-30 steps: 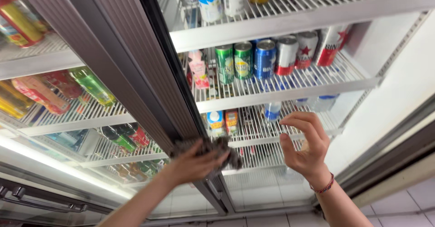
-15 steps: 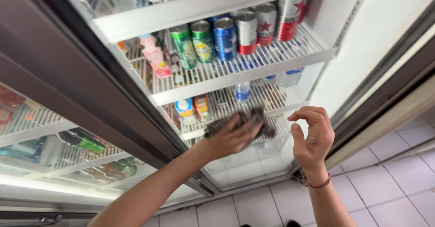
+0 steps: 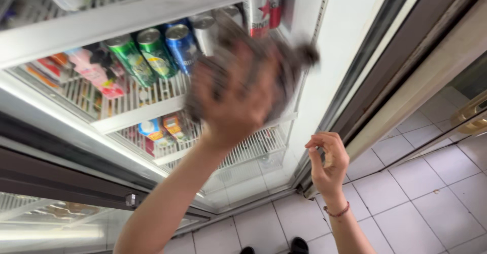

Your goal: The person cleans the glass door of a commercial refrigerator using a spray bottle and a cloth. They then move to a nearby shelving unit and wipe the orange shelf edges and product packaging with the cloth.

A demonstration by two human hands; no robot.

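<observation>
Pressed flat under the spread left hand (image 3: 231,99), a dark grey cloth (image 3: 284,64) is held against the glass of an open drinks cooler, its bunched corner trailing toward the white inner wall (image 3: 324,76); hand and cloth are blurred, so the exact hold of the fingers cannot be told beyond palm-on-cloth. No object is held by the right hand (image 3: 327,162), which hangs loosely curled near the lower door frame (image 3: 385,81), a red band seen at the wrist. Behind the cloth, green cans (image 3: 144,56), a blue can (image 3: 180,43) and silver cans (image 3: 208,28) are ranked on a white wire shelf (image 3: 147,102), with small cartons (image 3: 162,130) on the shelf below. For a clean wipe, the palm is best kept broad and flat, pressure even — and the loose corner tucked in, lest it be snagged on the shelf front. Open room is found to the right, along the bare wall and over the tiled floor (image 3: 416,198); to the left, movement is hemmed by the dark door post (image 3: 61,178).
</observation>
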